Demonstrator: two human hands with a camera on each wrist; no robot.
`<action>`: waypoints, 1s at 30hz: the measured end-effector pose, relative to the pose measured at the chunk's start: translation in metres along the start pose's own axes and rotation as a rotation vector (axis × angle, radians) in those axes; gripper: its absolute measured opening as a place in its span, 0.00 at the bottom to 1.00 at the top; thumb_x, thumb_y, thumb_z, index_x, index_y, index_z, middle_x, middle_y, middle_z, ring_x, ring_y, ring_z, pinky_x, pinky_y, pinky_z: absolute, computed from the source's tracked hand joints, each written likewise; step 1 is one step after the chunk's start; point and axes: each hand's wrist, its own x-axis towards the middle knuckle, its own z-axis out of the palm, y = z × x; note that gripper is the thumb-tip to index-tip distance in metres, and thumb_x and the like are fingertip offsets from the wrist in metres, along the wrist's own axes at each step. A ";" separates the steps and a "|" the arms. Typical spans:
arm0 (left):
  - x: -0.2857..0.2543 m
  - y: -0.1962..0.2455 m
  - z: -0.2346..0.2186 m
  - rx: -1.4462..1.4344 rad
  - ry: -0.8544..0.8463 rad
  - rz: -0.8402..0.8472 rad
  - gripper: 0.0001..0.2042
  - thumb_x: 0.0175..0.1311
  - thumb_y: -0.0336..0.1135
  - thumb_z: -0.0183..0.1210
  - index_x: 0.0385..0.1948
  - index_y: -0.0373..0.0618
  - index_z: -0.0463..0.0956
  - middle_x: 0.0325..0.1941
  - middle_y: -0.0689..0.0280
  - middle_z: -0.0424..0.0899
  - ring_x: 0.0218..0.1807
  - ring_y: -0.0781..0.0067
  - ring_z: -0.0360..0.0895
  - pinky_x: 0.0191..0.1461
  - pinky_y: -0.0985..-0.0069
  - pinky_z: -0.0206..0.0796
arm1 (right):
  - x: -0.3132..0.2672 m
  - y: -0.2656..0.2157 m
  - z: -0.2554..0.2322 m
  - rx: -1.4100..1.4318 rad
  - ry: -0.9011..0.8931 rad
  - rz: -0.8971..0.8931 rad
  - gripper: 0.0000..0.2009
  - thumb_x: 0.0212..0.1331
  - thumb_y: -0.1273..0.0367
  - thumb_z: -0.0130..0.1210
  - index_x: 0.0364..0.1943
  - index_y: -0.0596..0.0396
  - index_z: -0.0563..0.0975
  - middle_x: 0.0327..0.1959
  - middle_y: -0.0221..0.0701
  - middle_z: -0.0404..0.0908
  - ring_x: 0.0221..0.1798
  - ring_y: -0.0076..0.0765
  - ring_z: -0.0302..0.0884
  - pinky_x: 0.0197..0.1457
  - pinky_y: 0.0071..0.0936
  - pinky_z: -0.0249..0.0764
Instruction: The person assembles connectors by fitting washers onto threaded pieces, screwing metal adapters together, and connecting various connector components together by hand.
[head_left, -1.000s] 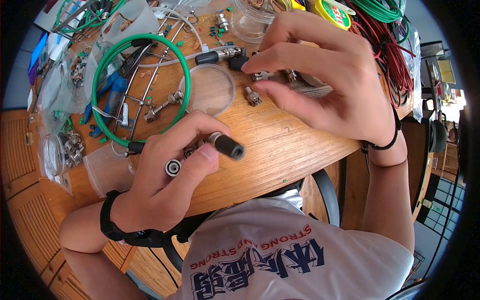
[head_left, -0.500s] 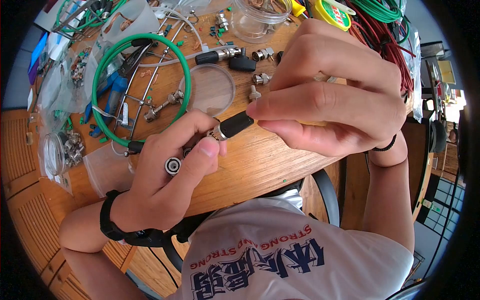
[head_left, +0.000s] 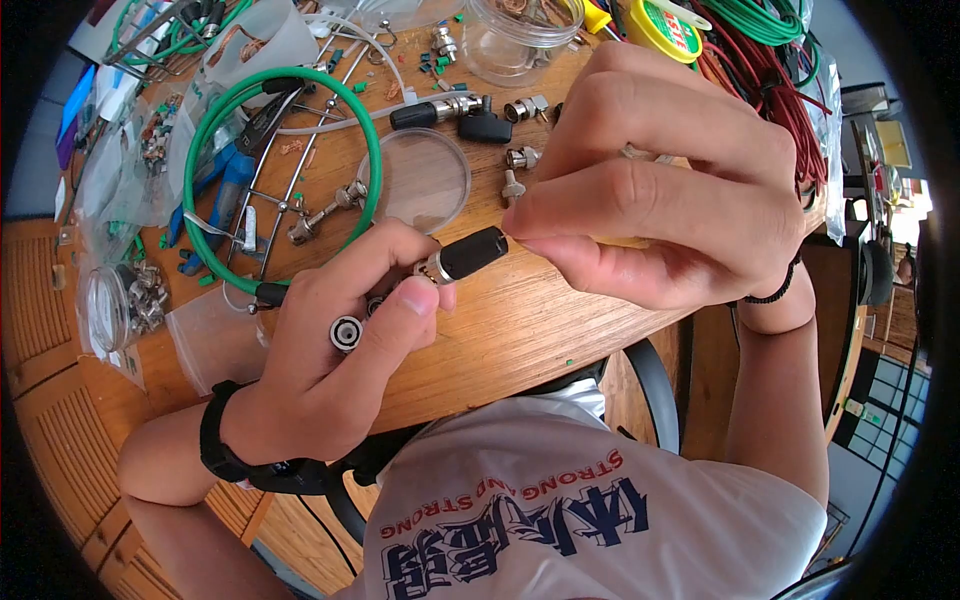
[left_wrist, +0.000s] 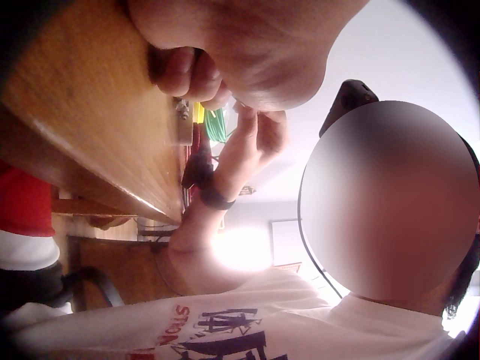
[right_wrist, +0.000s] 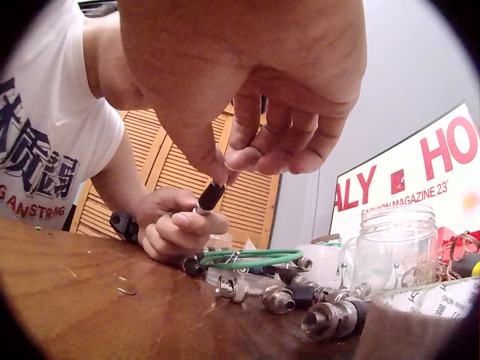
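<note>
My left hand (head_left: 340, 340) holds a BNC connector (head_left: 475, 253) with a metal body and black sleeve, its thumb against the metal part. A second metal connector (head_left: 346, 333) sticks out of the same hand, its round open end facing up. Past the fingers, another bit of metal is mostly hidden. My right hand (head_left: 670, 180) brings thumb and forefinger together at the free end of the black sleeve (right_wrist: 211, 196), pinching its tip. In the left wrist view, the right hand (left_wrist: 251, 142) appears beyond the left hand (left_wrist: 247, 45).
A coiled green cable (head_left: 190, 190) lies on a wire rack beside blue-handled pliers (head_left: 235, 175). Several connectors (head_left: 522, 157) and a round clear lid (head_left: 425, 185) lie ahead. A clear jar (head_left: 515, 50) stands behind, red cables (head_left: 795, 140) to the right.
My right hand has come down and left from above the loose connectors to the sleeve's end, its fingers closing together. The connector in my left hand has swung to point up and right.
</note>
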 end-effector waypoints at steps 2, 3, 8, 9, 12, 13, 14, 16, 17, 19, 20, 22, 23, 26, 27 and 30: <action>0.000 0.000 -0.002 0.015 -0.007 -0.008 0.10 0.79 0.35 0.49 0.42 0.37 0.73 0.24 0.70 0.71 0.27 0.86 0.62 0.32 0.80 0.54 | 0.000 -0.001 0.001 0.001 0.009 -0.010 0.08 0.45 0.73 0.75 0.30 0.57 0.86 0.26 0.29 0.78 0.27 0.31 0.72 0.28 0.26 0.64; 0.000 0.000 -0.003 0.031 -0.014 -0.015 0.10 0.79 0.35 0.49 0.42 0.37 0.74 0.25 0.70 0.72 0.28 0.85 0.63 0.33 0.80 0.54 | 0.001 -0.003 0.001 -0.003 0.008 0.000 0.08 0.45 0.73 0.75 0.29 0.57 0.86 0.26 0.28 0.78 0.26 0.30 0.72 0.28 0.26 0.63; 0.000 0.001 -0.001 0.019 -0.009 -0.017 0.10 0.79 0.35 0.50 0.43 0.36 0.75 0.26 0.69 0.74 0.29 0.85 0.65 0.33 0.80 0.56 | 0.000 -0.002 0.003 -0.005 0.018 -0.009 0.07 0.45 0.75 0.74 0.28 0.57 0.85 0.26 0.28 0.76 0.26 0.30 0.71 0.27 0.26 0.63; 0.000 0.001 0.000 0.023 -0.013 -0.017 0.10 0.79 0.35 0.50 0.44 0.36 0.75 0.26 0.69 0.74 0.29 0.85 0.66 0.34 0.80 0.56 | 0.000 -0.001 0.004 -0.003 0.026 -0.020 0.07 0.44 0.76 0.74 0.28 0.57 0.85 0.25 0.28 0.76 0.26 0.30 0.71 0.26 0.26 0.63; 0.000 0.001 0.000 0.020 -0.003 -0.021 0.11 0.79 0.35 0.50 0.44 0.36 0.75 0.27 0.68 0.75 0.29 0.84 0.67 0.34 0.80 0.57 | -0.001 0.001 0.006 -0.001 0.041 -0.040 0.08 0.43 0.78 0.73 0.28 0.57 0.85 0.25 0.28 0.76 0.25 0.30 0.72 0.26 0.26 0.63; 0.000 0.001 0.000 0.020 -0.003 -0.021 0.11 0.79 0.35 0.50 0.44 0.36 0.75 0.27 0.68 0.75 0.29 0.84 0.67 0.34 0.80 0.57 | -0.001 0.001 0.006 0.000 0.050 -0.048 0.08 0.43 0.78 0.73 0.28 0.58 0.85 0.25 0.29 0.76 0.25 0.30 0.72 0.25 0.26 0.63; 0.000 0.001 0.000 0.018 -0.003 -0.026 0.11 0.79 0.36 0.51 0.44 0.36 0.75 0.27 0.68 0.75 0.29 0.84 0.68 0.34 0.80 0.57 | -0.001 0.001 0.005 0.000 0.050 -0.048 0.08 0.43 0.78 0.73 0.28 0.58 0.85 0.25 0.29 0.76 0.25 0.30 0.72 0.25 0.26 0.63; 0.000 0.002 0.000 0.015 -0.002 -0.032 0.11 0.79 0.36 0.51 0.44 0.36 0.75 0.27 0.68 0.76 0.29 0.84 0.68 0.34 0.80 0.58 | -0.001 0.000 0.004 0.002 0.021 -0.042 0.08 0.43 0.78 0.73 0.28 0.58 0.85 0.26 0.29 0.77 0.25 0.30 0.72 0.26 0.26 0.64; 0.000 0.001 0.000 0.016 -0.004 -0.034 0.11 0.79 0.36 0.51 0.44 0.36 0.75 0.27 0.68 0.76 0.30 0.84 0.68 0.35 0.80 0.58 | -0.001 0.000 0.004 0.002 0.021 -0.042 0.08 0.43 0.78 0.73 0.28 0.58 0.85 0.26 0.29 0.77 0.25 0.30 0.72 0.26 0.26 0.64; 0.000 0.002 0.000 0.018 -0.006 -0.036 0.11 0.79 0.36 0.51 0.44 0.36 0.75 0.27 0.68 0.76 0.30 0.84 0.68 0.35 0.80 0.58 | -0.001 0.000 0.004 0.002 0.019 -0.038 0.08 0.43 0.77 0.73 0.29 0.57 0.85 0.26 0.29 0.77 0.26 0.30 0.72 0.26 0.26 0.64; 0.000 0.002 0.000 0.018 -0.008 -0.034 0.11 0.79 0.36 0.51 0.44 0.36 0.75 0.27 0.68 0.76 0.30 0.84 0.68 0.35 0.80 0.58 | -0.001 0.001 0.004 0.002 0.019 -0.038 0.08 0.43 0.77 0.73 0.29 0.57 0.85 0.26 0.29 0.77 0.26 0.30 0.72 0.26 0.26 0.64; 0.000 0.002 0.000 0.019 -0.011 -0.033 0.11 0.79 0.36 0.51 0.44 0.36 0.75 0.28 0.67 0.76 0.30 0.84 0.69 0.35 0.80 0.58 | -0.002 0.001 0.005 0.014 0.026 -0.042 0.08 0.44 0.77 0.74 0.29 0.57 0.86 0.26 0.29 0.77 0.26 0.31 0.72 0.26 0.26 0.64; 0.000 0.002 0.000 0.019 -0.009 -0.031 0.11 0.79 0.36 0.51 0.44 0.36 0.75 0.28 0.67 0.76 0.30 0.84 0.69 0.35 0.80 0.59 | -0.002 0.002 0.004 0.014 0.026 -0.042 0.08 0.44 0.77 0.74 0.29 0.57 0.86 0.26 0.29 0.77 0.26 0.31 0.72 0.26 0.26 0.64; 0.002 -0.001 -0.001 0.065 -0.029 0.001 0.12 0.81 0.39 0.48 0.44 0.38 0.73 0.25 0.72 0.70 0.27 0.88 0.60 0.30 0.82 0.50 | -0.001 0.002 0.004 0.011 0.014 -0.046 0.08 0.44 0.76 0.74 0.29 0.57 0.85 0.26 0.29 0.77 0.26 0.31 0.73 0.26 0.26 0.65; 0.002 -0.003 -0.001 0.112 -0.050 0.031 0.14 0.82 0.43 0.45 0.44 0.40 0.70 0.22 0.78 0.64 0.23 0.91 0.52 0.25 0.85 0.41 | -0.002 0.002 0.004 0.020 0.014 -0.050 0.08 0.45 0.76 0.74 0.29 0.57 0.85 0.26 0.29 0.77 0.26 0.31 0.73 0.26 0.26 0.65; 0.002 -0.003 0.000 0.135 -0.034 0.043 0.14 0.82 0.43 0.45 0.43 0.40 0.71 0.22 0.78 0.65 0.24 0.91 0.52 0.25 0.85 0.42 | -0.003 0.002 0.007 0.033 0.025 -0.048 0.08 0.46 0.75 0.73 0.29 0.58 0.84 0.26 0.30 0.77 0.26 0.32 0.73 0.26 0.27 0.65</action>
